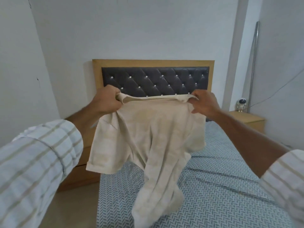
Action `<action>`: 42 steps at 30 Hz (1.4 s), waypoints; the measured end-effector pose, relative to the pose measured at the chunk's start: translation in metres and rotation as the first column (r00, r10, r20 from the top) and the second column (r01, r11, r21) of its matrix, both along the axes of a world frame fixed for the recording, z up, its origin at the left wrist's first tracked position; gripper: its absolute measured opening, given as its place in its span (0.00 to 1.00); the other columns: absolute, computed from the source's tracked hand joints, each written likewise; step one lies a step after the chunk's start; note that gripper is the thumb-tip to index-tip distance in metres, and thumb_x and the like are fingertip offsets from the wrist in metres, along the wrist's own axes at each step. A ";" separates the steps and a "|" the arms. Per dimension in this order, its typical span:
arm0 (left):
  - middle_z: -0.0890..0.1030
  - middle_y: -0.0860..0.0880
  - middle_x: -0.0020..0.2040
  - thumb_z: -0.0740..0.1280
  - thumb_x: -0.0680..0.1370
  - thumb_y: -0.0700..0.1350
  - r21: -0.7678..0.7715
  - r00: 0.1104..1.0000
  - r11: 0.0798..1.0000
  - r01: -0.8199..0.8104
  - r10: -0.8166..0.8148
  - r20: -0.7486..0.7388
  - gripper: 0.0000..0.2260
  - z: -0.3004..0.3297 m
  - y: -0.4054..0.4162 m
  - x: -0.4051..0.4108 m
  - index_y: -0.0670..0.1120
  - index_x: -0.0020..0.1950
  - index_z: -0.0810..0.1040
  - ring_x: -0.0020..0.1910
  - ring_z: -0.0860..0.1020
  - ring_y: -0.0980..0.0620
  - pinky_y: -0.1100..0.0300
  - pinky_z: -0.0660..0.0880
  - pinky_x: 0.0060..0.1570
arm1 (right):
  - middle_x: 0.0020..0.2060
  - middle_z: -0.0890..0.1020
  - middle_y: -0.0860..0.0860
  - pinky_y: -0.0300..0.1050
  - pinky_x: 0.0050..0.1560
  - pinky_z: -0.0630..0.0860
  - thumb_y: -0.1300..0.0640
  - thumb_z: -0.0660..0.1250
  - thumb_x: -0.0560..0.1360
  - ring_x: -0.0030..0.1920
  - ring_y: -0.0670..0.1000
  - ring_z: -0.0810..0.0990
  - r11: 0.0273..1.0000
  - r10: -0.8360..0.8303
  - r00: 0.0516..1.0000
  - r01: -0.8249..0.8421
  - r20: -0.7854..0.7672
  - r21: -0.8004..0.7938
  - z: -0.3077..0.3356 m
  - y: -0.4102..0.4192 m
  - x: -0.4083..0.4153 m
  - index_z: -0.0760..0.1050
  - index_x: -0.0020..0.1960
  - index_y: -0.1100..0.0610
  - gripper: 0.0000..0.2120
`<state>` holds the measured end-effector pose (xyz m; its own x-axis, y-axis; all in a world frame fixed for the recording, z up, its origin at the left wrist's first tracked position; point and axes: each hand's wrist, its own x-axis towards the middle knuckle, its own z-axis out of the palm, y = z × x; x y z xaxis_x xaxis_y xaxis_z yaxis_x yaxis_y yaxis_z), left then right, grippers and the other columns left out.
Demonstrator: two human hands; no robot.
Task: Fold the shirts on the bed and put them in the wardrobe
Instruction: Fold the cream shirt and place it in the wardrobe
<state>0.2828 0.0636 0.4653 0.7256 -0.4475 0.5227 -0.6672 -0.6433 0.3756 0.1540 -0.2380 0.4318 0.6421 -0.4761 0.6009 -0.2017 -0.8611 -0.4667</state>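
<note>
The shirt hangs above the bed. Our left hand and right hand hold its top edge, fingers pinching the cloth.

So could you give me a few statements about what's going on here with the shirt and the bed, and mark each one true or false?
1. Both hands hold the beige shirt up by its top edge. True: the left hand and the right hand each grip one end.
2. The shirt lies folded flat on the bed. False: it hangs unfolded, only its lower end reaching the sheet.
3. The headboard has a dark tufted panel in a wooden frame. True.
4. The bedsheet is plain white. False: it has a grey-blue herringbone pattern.
5. A small white gadget stands on the bedside table. True.
</note>
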 end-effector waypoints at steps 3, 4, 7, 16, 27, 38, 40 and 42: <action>0.80 0.40 0.42 0.62 0.74 0.31 -0.207 0.993 0.977 -0.050 0.027 -0.112 0.09 -0.007 -0.010 0.005 0.39 0.47 0.81 0.39 0.79 0.43 0.51 0.81 0.36 | 0.36 0.83 0.50 0.39 0.32 0.77 0.52 0.69 0.79 0.31 0.49 0.83 0.998 -0.057 0.998 0.057 -0.025 -0.008 -0.001 -0.011 -0.008 0.78 0.43 0.52 0.06; 0.79 0.41 0.42 0.61 0.75 0.31 -0.287 0.986 0.956 -0.066 0.018 -0.166 0.10 -0.009 -0.016 0.005 0.40 0.47 0.81 0.37 0.79 0.44 0.52 0.82 0.34 | 0.37 0.83 0.51 0.42 0.35 0.78 0.50 0.67 0.79 0.32 0.51 0.84 0.995 -0.089 0.994 0.091 0.061 -0.031 0.001 -0.015 -0.011 0.78 0.45 0.53 0.07; 0.78 0.46 0.45 0.59 0.77 0.32 -0.430 0.969 0.898 -0.089 -0.023 -0.248 0.11 -0.010 -0.032 0.011 0.43 0.50 0.79 0.39 0.76 0.47 0.56 0.80 0.30 | 0.38 0.82 0.52 0.48 0.39 0.79 0.42 0.60 0.81 0.32 0.56 0.83 0.985 -0.150 0.984 0.157 0.097 -0.067 0.010 -0.022 -0.018 0.74 0.50 0.53 0.14; 0.76 0.53 0.44 0.73 0.69 0.34 0.223 0.971 0.946 0.234 -0.216 -0.103 0.14 -0.024 -0.027 0.037 0.49 0.48 0.77 0.44 0.77 0.49 0.56 0.73 0.41 | 0.41 0.82 0.54 0.46 0.34 0.79 0.40 0.60 0.80 0.29 0.51 0.81 0.977 -0.149 0.987 0.137 -0.066 -0.164 0.013 -0.053 -0.055 0.77 0.49 0.53 0.17; 0.82 0.45 0.39 0.73 0.75 0.46 0.294 0.913 0.932 0.210 -0.294 0.282 0.05 -0.085 -0.024 0.048 0.45 0.46 0.82 0.40 0.79 0.41 0.52 0.72 0.35 | 0.30 0.81 0.47 0.40 0.30 0.72 0.45 0.76 0.71 0.25 0.49 0.81 0.987 -0.122 0.829 0.040 -0.546 -0.159 -0.036 -0.077 -0.103 0.82 0.45 0.53 0.12; 0.79 0.40 0.41 0.64 0.77 0.32 0.174 0.625 0.984 -0.036 0.158 -0.765 0.08 -0.219 -0.089 0.086 0.39 0.39 0.74 0.33 0.80 0.43 0.55 0.79 0.23 | 0.51 0.79 0.63 0.50 0.32 0.83 0.65 0.63 0.80 0.43 0.62 0.83 0.536 0.057 0.909 0.320 -0.412 0.781 -0.179 -0.103 -0.057 0.76 0.49 0.66 0.05; 0.78 0.37 0.45 0.60 0.79 0.28 -0.121 0.382 0.953 -0.278 -0.006 -0.924 0.09 -0.223 -0.112 0.096 0.36 0.41 0.72 0.34 0.79 0.42 0.54 0.78 0.20 | 0.57 0.77 0.65 0.51 0.35 0.84 0.71 0.61 0.79 0.49 0.63 0.82 0.348 0.029 0.959 0.253 -0.280 0.903 -0.185 -0.117 -0.028 0.75 0.54 0.71 0.06; 0.78 0.38 0.47 0.58 0.80 0.28 -0.358 0.359 0.831 -0.426 -0.208 -0.910 0.10 -0.208 -0.137 0.121 0.38 0.43 0.73 0.36 0.78 0.46 0.55 0.78 0.21 | 0.59 0.77 0.65 0.51 0.36 0.84 0.73 0.61 0.78 0.53 0.63 0.80 0.275 -0.037 0.987 0.161 -0.157 0.948 -0.170 -0.136 0.008 0.75 0.57 0.71 0.09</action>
<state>0.4043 -0.0739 0.2577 0.8850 -0.2531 -0.3907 0.3465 -0.2022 0.9160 0.1619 -0.3744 0.2613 0.5617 -0.7322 -0.3853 -0.3412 0.2193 -0.9141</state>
